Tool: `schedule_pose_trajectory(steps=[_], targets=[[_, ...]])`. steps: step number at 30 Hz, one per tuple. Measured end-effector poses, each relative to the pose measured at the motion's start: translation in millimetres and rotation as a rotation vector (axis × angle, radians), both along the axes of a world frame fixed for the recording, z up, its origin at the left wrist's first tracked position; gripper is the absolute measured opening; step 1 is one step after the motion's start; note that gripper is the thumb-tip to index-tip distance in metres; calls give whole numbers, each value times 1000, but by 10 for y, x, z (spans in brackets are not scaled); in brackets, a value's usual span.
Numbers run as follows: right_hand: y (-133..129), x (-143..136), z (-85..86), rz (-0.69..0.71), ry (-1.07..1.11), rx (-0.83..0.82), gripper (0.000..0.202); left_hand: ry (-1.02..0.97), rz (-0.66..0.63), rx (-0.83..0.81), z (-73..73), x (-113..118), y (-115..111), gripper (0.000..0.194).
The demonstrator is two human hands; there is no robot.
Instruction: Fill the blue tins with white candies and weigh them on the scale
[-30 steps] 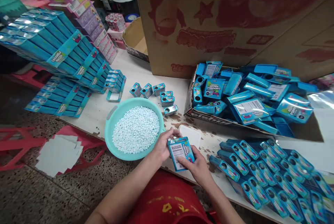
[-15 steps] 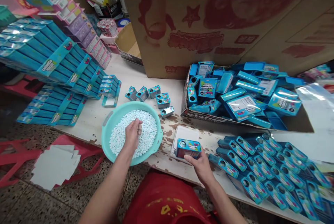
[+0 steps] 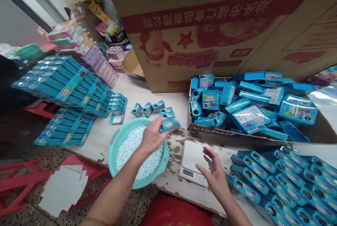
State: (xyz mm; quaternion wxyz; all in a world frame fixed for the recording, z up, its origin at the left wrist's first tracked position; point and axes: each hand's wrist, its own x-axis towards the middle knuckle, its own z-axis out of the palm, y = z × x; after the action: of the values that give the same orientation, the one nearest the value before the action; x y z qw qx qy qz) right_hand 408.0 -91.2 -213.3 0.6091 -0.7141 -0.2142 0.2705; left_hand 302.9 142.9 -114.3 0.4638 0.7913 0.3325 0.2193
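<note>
Head view: left hand [image 3: 150, 137] over the teal basin [image 3: 115, 141] of white tablets [image 3: 131, 145], fingers clamped on a small blue tin [image 3: 169, 125]. Right hand [image 3: 214, 174] hovers beside the white scale [image 3: 191, 161] on the surface [image 3: 101, 136], fingers spread apart, holding nothing.

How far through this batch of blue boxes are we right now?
Done: a short row of small filled boxes stands behind the basin. In hand: the left hand carries one blue box toward that row; the right hand is open beside the bare scale. Left: many open boxes lie at the right, more in the tray, and the basin holds plenty of candies.
</note>
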Motion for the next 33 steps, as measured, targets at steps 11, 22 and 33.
schedule_pose_trajectory(steps=[11,22,33], targets=[[-1047,277,-72,-473,-201,-332,45,646,-215,579,-713,45,1377,35],[-1438,331,-348,-199,-1036,-799,24,601,-56,629,-968,67,1230,40],[-1119,337,-135,68,-1018,-530,15,288,49,527,-831,-444,-19,27]])
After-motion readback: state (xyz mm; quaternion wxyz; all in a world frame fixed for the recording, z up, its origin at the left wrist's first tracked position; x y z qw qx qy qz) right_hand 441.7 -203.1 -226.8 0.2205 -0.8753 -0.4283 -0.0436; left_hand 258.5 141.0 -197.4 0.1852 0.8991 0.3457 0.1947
